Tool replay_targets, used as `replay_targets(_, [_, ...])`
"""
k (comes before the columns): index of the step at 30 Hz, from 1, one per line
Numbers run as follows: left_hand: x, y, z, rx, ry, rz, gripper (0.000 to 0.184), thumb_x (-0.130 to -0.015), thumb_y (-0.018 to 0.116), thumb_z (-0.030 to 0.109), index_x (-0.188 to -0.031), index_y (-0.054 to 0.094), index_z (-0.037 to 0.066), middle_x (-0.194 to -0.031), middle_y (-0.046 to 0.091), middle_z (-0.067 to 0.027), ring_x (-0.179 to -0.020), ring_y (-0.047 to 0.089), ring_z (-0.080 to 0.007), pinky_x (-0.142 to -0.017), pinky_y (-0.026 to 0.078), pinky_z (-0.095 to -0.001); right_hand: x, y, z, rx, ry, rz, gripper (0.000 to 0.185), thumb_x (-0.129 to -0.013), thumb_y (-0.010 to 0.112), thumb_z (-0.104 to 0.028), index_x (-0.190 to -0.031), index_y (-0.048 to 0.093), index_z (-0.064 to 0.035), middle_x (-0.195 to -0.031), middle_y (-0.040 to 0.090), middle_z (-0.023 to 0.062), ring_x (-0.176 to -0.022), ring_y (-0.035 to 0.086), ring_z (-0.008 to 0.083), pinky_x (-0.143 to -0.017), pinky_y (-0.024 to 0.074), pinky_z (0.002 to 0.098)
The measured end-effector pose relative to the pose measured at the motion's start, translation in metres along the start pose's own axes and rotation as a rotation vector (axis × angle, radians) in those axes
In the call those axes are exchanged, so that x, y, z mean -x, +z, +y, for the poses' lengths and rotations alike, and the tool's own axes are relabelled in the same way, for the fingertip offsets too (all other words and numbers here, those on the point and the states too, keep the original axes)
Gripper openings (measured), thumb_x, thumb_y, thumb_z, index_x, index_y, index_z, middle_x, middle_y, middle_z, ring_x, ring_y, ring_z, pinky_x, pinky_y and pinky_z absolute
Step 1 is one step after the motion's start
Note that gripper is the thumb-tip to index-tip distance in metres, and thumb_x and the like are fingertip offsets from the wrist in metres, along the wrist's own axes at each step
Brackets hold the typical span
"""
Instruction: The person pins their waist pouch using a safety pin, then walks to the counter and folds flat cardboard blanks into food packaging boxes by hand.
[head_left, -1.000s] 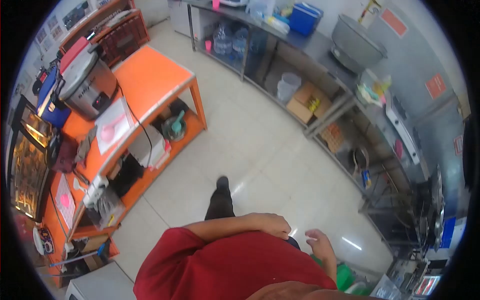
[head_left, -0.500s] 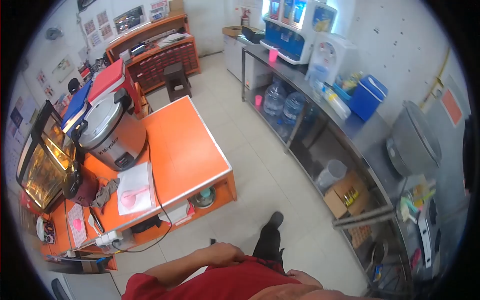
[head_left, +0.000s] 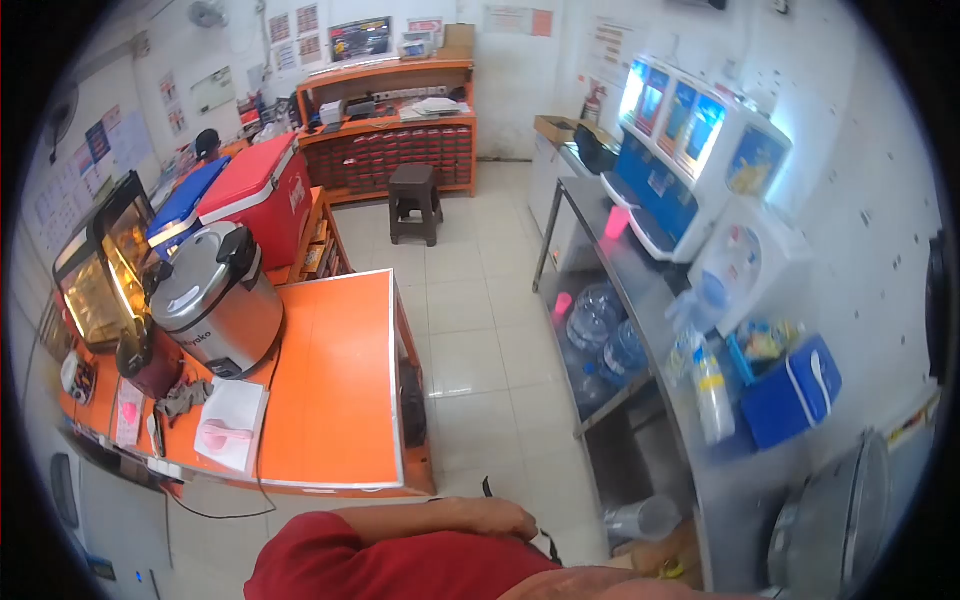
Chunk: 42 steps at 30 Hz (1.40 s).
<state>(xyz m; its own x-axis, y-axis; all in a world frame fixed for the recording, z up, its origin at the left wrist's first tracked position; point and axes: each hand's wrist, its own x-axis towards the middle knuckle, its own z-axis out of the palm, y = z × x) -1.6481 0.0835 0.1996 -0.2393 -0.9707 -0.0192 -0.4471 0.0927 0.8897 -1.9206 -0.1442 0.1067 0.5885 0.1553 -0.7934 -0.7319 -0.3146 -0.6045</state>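
My left hand (head_left: pixel 508 519) is held in front of my red shirt (head_left: pixel 430 570), low in the head view, with its fingers curled closed. A thin black piece shows just above it and a dark strap-like bit (head_left: pixel 549 546) shows beside its fingers. What it grips, if anything, is hidden. My right hand is out of view; only bare skin, probably of that arm, shows at the bottom edge. To the left, the orange table (head_left: pixel 340 350) holds a large silver rice cooker (head_left: pixel 220 305) and a pink rice paddle (head_left: pixel 220 434) on a white cloth (head_left: pixel 250 410).
A steel counter (head_left: pixel 650 350) runs along the right, bearing a drink dispenser (head_left: pixel 680 150), a blue cooler box (head_left: pixel 795 393) and a large pot (head_left: pixel 850 510). Water jugs (head_left: pixel 597 318) stand on its lower shelf. A dark stool (head_left: pixel 414 200) stands on the tiled aisle (head_left: pixel 465 360) ahead.
The view has tilted up and turned, showing more of the far wall and stool. My left hand now appears farther right, still closed; my right hand and leg have left the view.
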Motion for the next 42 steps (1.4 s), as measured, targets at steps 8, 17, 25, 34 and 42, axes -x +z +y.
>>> replay_targets(8, [-0.018, -0.101, -0.102, 0.39, -0.102, 0.12, 0.03, -0.104, 0.063, 0.029, -0.119, 0.07, 0.004, -0.112, 0.067, -0.0131, -0.106, 0.065, -0.0274, -0.09, 0.05, -0.0393, -0.091, -0.195, -0.183, 0.62, 0.002, 0.272, 0.046, -0.094, 0.067, -0.04, -0.118, 0.071, -0.0009, -0.112, 0.074, 0.0201, -0.101, 0.072, 0.0327, -0.086, 0.0564, 0.043])
replay_targets(17, [0.048, -0.308, -0.191, 0.281, -0.345, 0.562, 0.036, -0.104, 0.062, 0.03, -0.129, 0.067, 0.005, -0.123, 0.067, -0.0169, -0.115, 0.064, -0.028, -0.098, 0.05, -0.0389, -0.261, -0.291, -0.429, 0.162, -0.23, -0.252, 0.036, -0.103, 0.065, -0.028, -0.127, 0.068, -0.0023, -0.114, 0.073, 0.0084, -0.104, 0.067, 0.0203, -0.091, 0.0531, 0.0336])
replay_targets(25, [0.104, -0.434, -0.241, 0.496, -0.545, 0.784, 0.023, -0.104, 0.062, 0.026, -0.111, 0.066, 0.005, -0.104, 0.07, -0.0111, -0.097, 0.064, -0.0201, -0.084, 0.05, -0.035, -0.379, -0.346, -0.546, -0.021, -0.357, -0.214, 0.03, -0.106, 0.062, -0.023, -0.128, 0.068, -0.0039, -0.115, 0.07, 0.005, -0.106, 0.062, 0.0116, -0.096, 0.0488, 0.0271])
replay_targets(34, [0.105, -0.674, -0.367, 0.171, -0.634, 1.156, 0.031, -0.097, 0.072, 0.021, -0.123, 0.067, 0.005, -0.113, 0.071, -0.0143, -0.101, 0.067, -0.025, -0.09, 0.053, -0.0373, -0.55, -0.482, -0.697, 0.081, -0.46, -0.422, 0.036, -0.103, 0.064, -0.025, -0.131, 0.066, -0.0012, -0.119, 0.069, 0.0087, -0.112, 0.062, 0.016, -0.099, 0.0479, 0.0307])
replay_targets(42, [0.163, -0.82, -0.512, -0.021, -1.063, 1.296, 0.025, -0.098, 0.066, 0.021, -0.113, 0.069, 0.001, -0.105, 0.071, -0.0237, -0.1, 0.068, -0.0404, -0.085, 0.054, -0.0444, -0.649, -0.617, -0.911, 0.314, -0.418, -0.691, 0.04, -0.103, 0.063, -0.033, -0.126, 0.066, -0.0007, -0.115, 0.069, 0.0114, -0.107, 0.062, 0.0163, -0.097, 0.0486, 0.0317])
